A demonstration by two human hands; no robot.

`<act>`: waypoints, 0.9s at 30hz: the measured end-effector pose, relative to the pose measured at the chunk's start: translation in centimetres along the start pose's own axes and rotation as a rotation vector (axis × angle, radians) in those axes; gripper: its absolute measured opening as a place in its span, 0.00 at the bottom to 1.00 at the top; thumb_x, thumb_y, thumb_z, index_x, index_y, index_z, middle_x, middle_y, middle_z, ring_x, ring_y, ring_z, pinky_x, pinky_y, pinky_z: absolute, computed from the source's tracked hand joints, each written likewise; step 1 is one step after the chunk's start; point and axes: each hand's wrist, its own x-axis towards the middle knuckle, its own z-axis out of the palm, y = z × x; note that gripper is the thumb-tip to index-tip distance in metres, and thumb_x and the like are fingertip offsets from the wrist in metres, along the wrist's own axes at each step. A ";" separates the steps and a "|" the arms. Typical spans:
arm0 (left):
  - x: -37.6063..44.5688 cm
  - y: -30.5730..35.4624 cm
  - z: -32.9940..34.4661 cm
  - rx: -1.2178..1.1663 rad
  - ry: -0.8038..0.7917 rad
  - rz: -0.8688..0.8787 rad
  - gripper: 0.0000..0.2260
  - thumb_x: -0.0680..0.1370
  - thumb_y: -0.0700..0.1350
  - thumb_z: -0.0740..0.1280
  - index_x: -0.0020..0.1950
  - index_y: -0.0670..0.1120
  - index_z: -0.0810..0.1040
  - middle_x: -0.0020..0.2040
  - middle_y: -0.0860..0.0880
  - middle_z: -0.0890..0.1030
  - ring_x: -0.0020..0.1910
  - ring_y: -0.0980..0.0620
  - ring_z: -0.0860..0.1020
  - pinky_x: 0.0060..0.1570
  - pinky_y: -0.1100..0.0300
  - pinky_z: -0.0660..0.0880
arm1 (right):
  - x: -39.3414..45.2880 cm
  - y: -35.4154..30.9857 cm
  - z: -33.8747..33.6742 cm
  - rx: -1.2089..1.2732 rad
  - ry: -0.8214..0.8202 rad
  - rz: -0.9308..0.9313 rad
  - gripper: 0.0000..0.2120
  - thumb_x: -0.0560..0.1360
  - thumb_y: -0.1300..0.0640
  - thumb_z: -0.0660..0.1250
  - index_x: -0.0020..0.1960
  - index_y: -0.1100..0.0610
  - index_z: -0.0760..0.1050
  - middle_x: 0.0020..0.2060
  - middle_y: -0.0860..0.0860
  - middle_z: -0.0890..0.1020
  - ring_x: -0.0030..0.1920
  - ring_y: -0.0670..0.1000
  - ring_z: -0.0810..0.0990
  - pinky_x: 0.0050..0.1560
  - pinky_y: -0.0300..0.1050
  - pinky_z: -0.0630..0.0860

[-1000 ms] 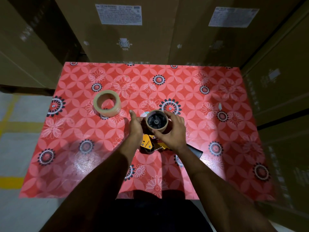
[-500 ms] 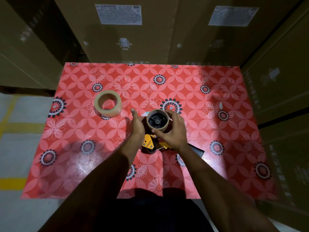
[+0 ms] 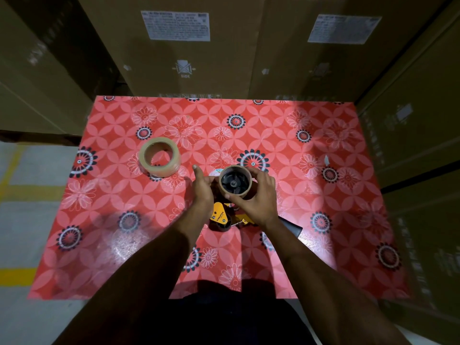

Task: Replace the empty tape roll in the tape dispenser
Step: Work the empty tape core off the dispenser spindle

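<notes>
Red floral tablecloth (image 3: 323,135) unchanged, right hand (image 3: 258,197) still gripping empty core (image 3: 235,182), left hand (image 3: 202,188) still bracing dispenser (image 3: 221,215).

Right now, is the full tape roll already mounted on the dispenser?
No, the full tape roll lies on the table, apart from the dispenser.

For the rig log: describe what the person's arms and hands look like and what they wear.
Both forearms are bare, with no sleeves in view. The left hand and right hand wear no gloves; no rings, watch or bands show. No cables or markings appear on either arm.
</notes>
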 end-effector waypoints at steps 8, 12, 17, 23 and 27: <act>-0.8 0.4 0.3 0.012 -0.082 0.016 0.37 0.83 0.65 0.42 0.50 0.38 0.80 0.40 0.43 0.83 0.39 0.48 0.81 0.42 0.55 0.75 | 0.2 0.0 -0.2 -0.014 -0.029 -0.027 0.41 0.61 0.36 0.76 0.68 0.53 0.70 0.60 0.50 0.74 0.62 0.45 0.68 0.59 0.45 0.73; -0.8 0.3 0.2 -0.020 -0.060 0.004 0.36 0.84 0.64 0.43 0.43 0.40 0.79 0.31 0.46 0.82 0.32 0.50 0.78 0.34 0.58 0.71 | 0.2 0.2 0.0 -0.020 0.003 -0.038 0.42 0.61 0.29 0.76 0.67 0.52 0.73 0.56 0.49 0.76 0.59 0.51 0.71 0.55 0.39 0.68; -0.6 0.2 0.1 -0.008 -0.069 0.022 0.35 0.84 0.64 0.43 0.44 0.41 0.80 0.36 0.44 0.81 0.35 0.49 0.77 0.36 0.57 0.71 | -0.1 0.5 -0.2 0.018 -0.004 -0.019 0.41 0.66 0.33 0.75 0.70 0.55 0.69 0.61 0.53 0.76 0.63 0.49 0.72 0.58 0.41 0.70; -0.3 0.5 0.7 0.048 -0.055 0.043 0.36 0.84 0.64 0.42 0.44 0.40 0.79 0.37 0.43 0.82 0.35 0.49 0.80 0.36 0.58 0.73 | 0.1 0.1 -0.4 0.028 0.003 -0.036 0.38 0.65 0.36 0.76 0.68 0.53 0.69 0.59 0.48 0.71 0.64 0.50 0.69 0.60 0.48 0.74; 0.4 0.0 0.4 0.064 -0.051 0.005 0.41 0.82 0.67 0.42 0.53 0.34 0.80 0.39 0.41 0.83 0.36 0.48 0.80 0.35 0.58 0.72 | 0.0 -0.2 -0.3 0.029 0.017 -0.030 0.42 0.64 0.29 0.73 0.69 0.52 0.70 0.59 0.48 0.75 0.62 0.51 0.70 0.57 0.46 0.72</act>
